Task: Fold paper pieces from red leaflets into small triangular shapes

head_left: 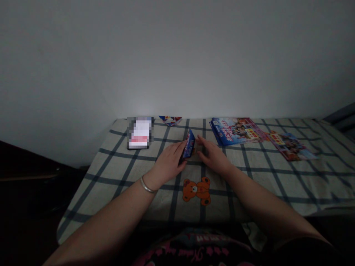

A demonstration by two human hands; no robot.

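Observation:
Between my hands, a small folded piece of printed paper [189, 145], mostly blue, stands on its edge just above or on the tablecloth. My left hand [172, 158] grips it from the left, fingers along its far side and thumb near its lower edge. To the right of the paper, my right hand [212, 153] is open, its fingers and thumb apart, with a small gap to the paper. Beyond them lies a folded paper triangle [170, 120] with a similar colourful print.
A lit phone [140, 133] with a blurred screen lies at the back left. Several printed flyers [233, 130] are stacked at the back right, and another flyer [295, 146] lies beside them. The checked tablecloth [155, 201] bears an orange bear picture. A grey wall [177, 59] rises behind.

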